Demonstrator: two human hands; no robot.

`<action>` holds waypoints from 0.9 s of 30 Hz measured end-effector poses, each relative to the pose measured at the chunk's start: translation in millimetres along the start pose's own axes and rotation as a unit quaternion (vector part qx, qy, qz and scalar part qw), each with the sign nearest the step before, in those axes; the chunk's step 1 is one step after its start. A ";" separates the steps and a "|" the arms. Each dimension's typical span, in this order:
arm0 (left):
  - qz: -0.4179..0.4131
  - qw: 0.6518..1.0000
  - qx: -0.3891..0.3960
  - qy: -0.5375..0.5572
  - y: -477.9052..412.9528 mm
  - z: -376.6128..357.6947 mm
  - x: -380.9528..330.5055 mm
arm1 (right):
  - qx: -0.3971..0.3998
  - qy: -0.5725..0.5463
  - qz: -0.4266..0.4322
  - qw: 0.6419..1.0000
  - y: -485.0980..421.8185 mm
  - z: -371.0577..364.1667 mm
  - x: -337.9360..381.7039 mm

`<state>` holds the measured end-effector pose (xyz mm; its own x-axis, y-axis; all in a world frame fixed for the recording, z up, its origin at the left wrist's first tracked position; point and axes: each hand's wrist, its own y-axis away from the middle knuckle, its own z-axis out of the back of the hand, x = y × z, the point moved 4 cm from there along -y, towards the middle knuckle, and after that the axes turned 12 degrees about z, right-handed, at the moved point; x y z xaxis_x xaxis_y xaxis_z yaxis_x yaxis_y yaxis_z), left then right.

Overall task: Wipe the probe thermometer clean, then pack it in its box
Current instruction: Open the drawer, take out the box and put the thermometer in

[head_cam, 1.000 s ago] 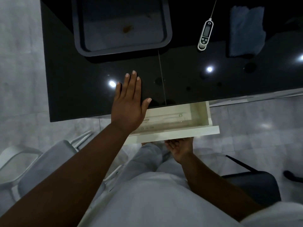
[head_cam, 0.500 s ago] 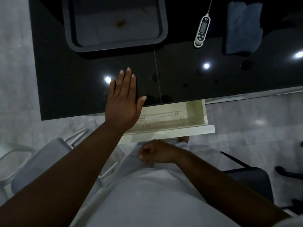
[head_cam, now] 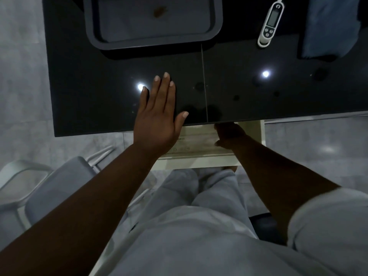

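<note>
The white probe thermometer (head_cam: 270, 22) lies on the black glossy table (head_cam: 99, 86) at the far right, its metal probe running out of view at the top. A folded blue cloth (head_cam: 334, 26) lies just right of it. Under the table's near edge a cream drawer (head_cam: 195, 163) stands pulled out, and a flat white printed box (head_cam: 197, 142) lies inside. My left hand (head_cam: 157, 118) rests flat on the table edge with straight fingers. My right hand (head_cam: 229, 134) reaches into the drawer over the box's right end; its fingertips are hidden under the table edge.
A dark grey tray (head_cam: 151, 41) with a small brown spot sits at the table's far side, left of the thermometer. A grey and white chair (head_cam: 55, 186) stands at my left and a black seat (head_cam: 262, 226) at my right. My legs are below the drawer.
My right hand left the underside of the drawer front, drew back toward my lap, then went up into the open drawer. My left hand stayed flat on the table.
</note>
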<state>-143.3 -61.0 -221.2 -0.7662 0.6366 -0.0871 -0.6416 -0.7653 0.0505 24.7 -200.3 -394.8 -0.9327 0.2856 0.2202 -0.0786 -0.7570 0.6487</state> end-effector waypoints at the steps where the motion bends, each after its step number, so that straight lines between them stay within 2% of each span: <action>1: 0.000 1.000 0.000 0.001 0.3 0.7 -1.3 | 0.009 0.018 0.006 1.000 0.2 0.1 -0.6; 5: -0.001 1.000 0.004 0.002 3.1 0.9 -4.7 | 0.033 0.059 0.032 0.997 3.0 -3.7 1.4; 10: -0.011 1.000 0.009 0.008 2.2 -4.2 -12.7 | 0.044 0.021 0.037 0.998 13.2 -5.2 -6.8; 20: 0.010 0.999 0.031 0.005 9.9 -23.1 1.0 | 0.056 0.025 0.093 0.994 14.1 -23.5 7.0; 25: 0.020 0.998 0.059 -0.008 15.8 -44.2 17.8 | 0.034 0.020 0.131 0.991 6.3 -34.2 19.8; 27: 0.018 0.997 0.072 -0.011 20.2 -54.5 22.3 | 0.053 0.019 0.133 0.990 7.1 -42.6 22.0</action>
<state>-171.4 -67.4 -276.3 -0.7881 0.6126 -0.0602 -0.6112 -0.7670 0.1954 -11.4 -224.4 -416.4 -0.9285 0.0604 0.3663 0.2064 -0.7362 0.6445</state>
